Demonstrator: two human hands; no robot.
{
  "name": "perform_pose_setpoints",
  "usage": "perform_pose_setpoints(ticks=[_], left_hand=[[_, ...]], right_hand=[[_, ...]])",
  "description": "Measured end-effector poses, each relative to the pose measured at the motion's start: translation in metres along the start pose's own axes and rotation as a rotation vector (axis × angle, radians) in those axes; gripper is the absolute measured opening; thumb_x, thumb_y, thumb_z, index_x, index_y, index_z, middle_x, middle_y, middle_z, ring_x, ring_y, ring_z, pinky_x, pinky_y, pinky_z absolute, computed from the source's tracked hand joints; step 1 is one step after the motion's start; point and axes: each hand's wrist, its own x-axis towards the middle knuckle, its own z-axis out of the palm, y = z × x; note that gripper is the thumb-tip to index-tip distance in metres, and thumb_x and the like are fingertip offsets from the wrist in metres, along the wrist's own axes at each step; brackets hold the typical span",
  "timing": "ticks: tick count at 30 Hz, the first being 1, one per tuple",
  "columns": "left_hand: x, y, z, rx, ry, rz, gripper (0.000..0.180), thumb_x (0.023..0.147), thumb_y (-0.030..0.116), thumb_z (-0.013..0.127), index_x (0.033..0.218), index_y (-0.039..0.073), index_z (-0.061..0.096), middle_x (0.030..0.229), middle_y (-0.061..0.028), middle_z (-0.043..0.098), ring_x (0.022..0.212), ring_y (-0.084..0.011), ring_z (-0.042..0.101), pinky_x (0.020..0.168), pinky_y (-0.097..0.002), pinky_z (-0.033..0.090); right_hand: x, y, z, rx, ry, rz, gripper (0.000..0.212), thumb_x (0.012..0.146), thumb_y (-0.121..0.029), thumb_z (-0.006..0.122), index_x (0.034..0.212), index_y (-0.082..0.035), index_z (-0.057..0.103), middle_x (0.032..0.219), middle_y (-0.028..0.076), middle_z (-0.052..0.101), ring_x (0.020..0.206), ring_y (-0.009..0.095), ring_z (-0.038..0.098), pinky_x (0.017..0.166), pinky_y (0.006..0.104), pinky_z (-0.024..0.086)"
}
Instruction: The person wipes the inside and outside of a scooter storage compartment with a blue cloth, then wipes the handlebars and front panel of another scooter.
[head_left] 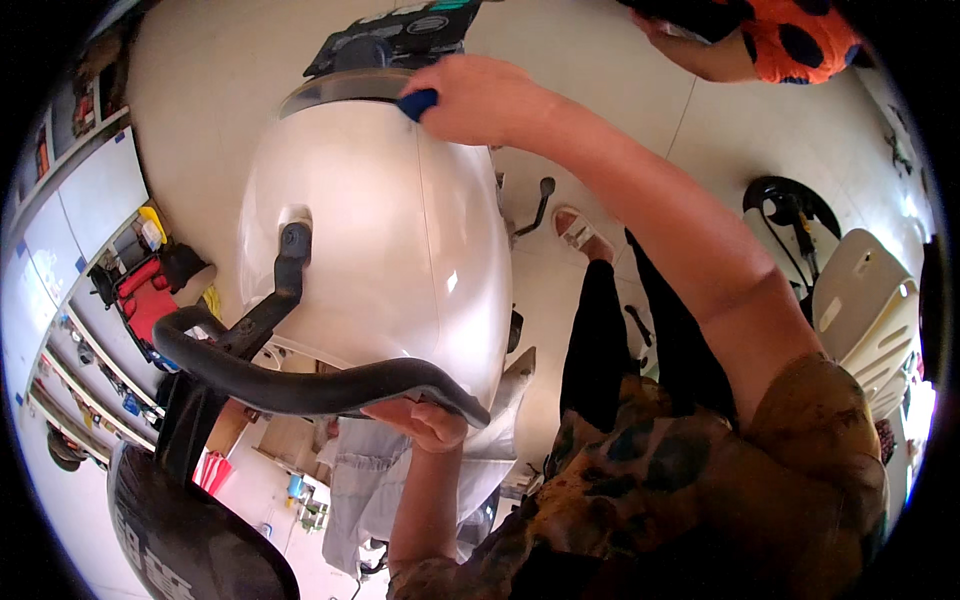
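Note:
A big glossy white rounded shell (370, 230), which looks like part of an exercise machine, stands in front of me. A curved black handlebar (270, 382) on a black arm reaches across its near end. My left hand (430, 424) is closed at the handlebar's right part from below; some fingers are hidden behind the bar. My right hand (480, 100) is stretched to the far end of the shell, by its dark translucent rim (345, 88). It is closed on a small dark blue cloth-like piece (417, 104), which touches the shell's far right edge.
A black crank-like lever (541, 205) sticks out right of the shell. A black rounded part (190, 530) is at lower left. Shelves (90, 385) line the left. Beige chairs (865, 300) stand right. Another person's arm (700, 58) shows at top right. Grey cloth (375, 480) hangs below the handlebar.

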Motion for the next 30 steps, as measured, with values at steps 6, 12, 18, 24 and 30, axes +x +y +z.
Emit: perform_pose_setpoints(ticks=[6, 12, 18, 24, 30], left_hand=[[0.016, 0.012, -0.001, -0.094, -0.048, 0.040, 0.070, 0.093, 0.023, 0.029, 0.140, -0.002, -0.016, 0.147, -0.0262, -0.009, 0.136, -0.0386, 0.014, 0.110, -0.0407, 0.020], [0.012, 0.007, 0.008, -0.082, 0.030, 0.088, 0.073, 0.092, 0.024, 0.031, 0.139, -0.004, -0.017, 0.146, -0.0298, -0.008, 0.134, -0.0403, 0.019, 0.108, -0.0398, 0.024], [0.010, 0.014, 0.003, -0.016, -0.035, 0.027, 0.058, 0.096, 0.022, 0.018, 0.139, -0.005, -0.008, 0.144, -0.0315, -0.011, 0.135, -0.0438, 0.006, 0.110, -0.0477, 0.020], [-0.013, 0.000, 0.005, 0.071, 0.021, 0.003, 0.060, 0.094, 0.028, 0.023, 0.138, -0.007, 0.003, 0.140, -0.0352, 0.010, 0.130, -0.0417, 0.027, 0.103, -0.0458, 0.032], [0.036, 0.033, 0.008, -0.152, 0.074, -0.115, 0.064, 0.093, 0.035, 0.031, 0.134, -0.010, 0.011, 0.129, -0.0279, 0.029, 0.115, -0.0312, 0.039, 0.097, -0.0407, 0.034]], right_hand=[[0.036, -0.029, 0.007, -0.247, -0.036, -0.142, 0.033, 0.072, -0.017, 0.054, 0.101, -0.008, 0.067, 0.099, 0.014, 0.066, 0.094, 0.030, 0.062, 0.077, 0.0410, 0.051], [0.131, -0.095, 0.019, -0.250, -0.217, -0.244, 0.027, 0.069, -0.007, 0.051, 0.089, -0.001, 0.068, 0.092, 0.018, 0.065, 0.086, 0.034, 0.062, 0.071, 0.0449, 0.049], [0.198, -0.127, 0.068, -0.246, -0.252, -0.312, 0.028, 0.073, -0.008, 0.049, 0.093, -0.001, 0.067, 0.093, 0.017, 0.064, 0.084, 0.031, 0.062, 0.072, 0.0444, 0.048], [0.192, -0.070, 0.064, -0.078, -0.225, -0.335, 0.036, 0.069, -0.035, 0.063, 0.089, -0.005, 0.072, 0.133, 0.019, 0.046, 0.127, 0.037, 0.035, 0.095, 0.0504, 0.037], [0.053, -0.001, 0.016, -0.115, 0.176, -0.301, 0.029, 0.079, -0.023, 0.059, 0.105, -0.013, 0.064, 0.101, 0.012, 0.064, 0.091, 0.030, 0.061, 0.079, 0.0380, 0.048]])
